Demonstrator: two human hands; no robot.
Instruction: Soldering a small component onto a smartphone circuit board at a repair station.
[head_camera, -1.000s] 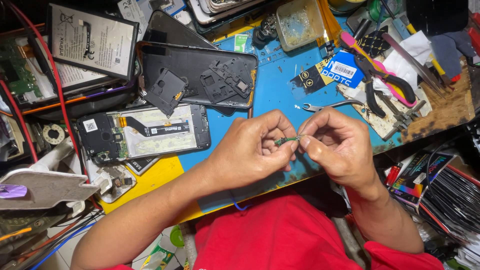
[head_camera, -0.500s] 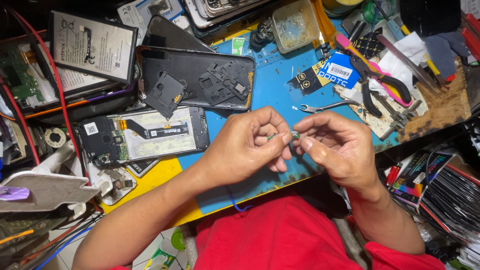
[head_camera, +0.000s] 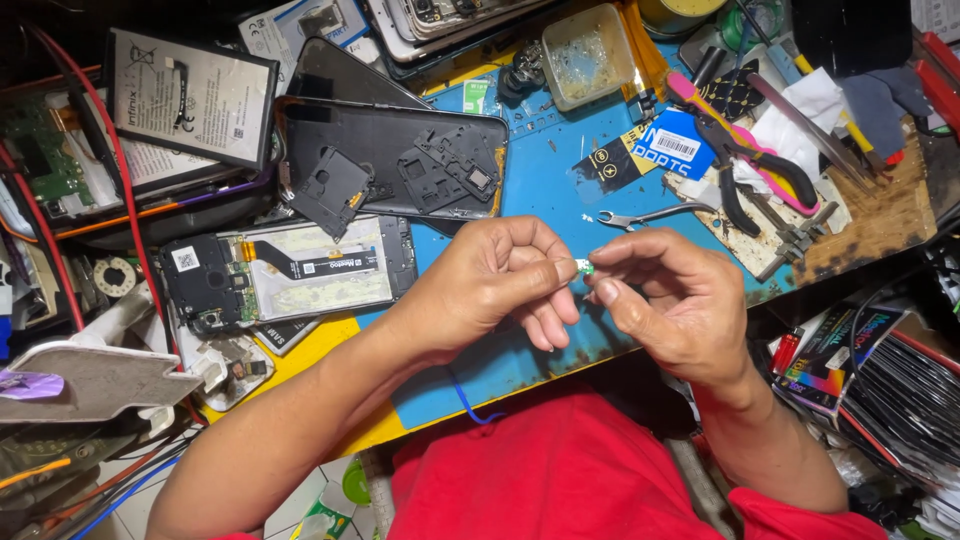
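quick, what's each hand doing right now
Left hand: closed, fingertips pinching one end of a tiny green part.
Right hand: closed, thumb and forefinger pinching the same part from the other side.

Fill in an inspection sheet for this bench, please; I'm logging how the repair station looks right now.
Surface: blue work mat over a yellow edge, stained near the front.
Job's things: tiny green part pinched between both hands; opened phone with its board exposed lies to the left.
Clutter: black back cover, battery, clear plastic tub, pink-handled pliers, metal tweezers.
Grips: left hand and right hand both closed on the green part with fingertips.
Cables: red wires at left; blue wire under the mat edge.
Surroundings: red shirt below; packets at right.
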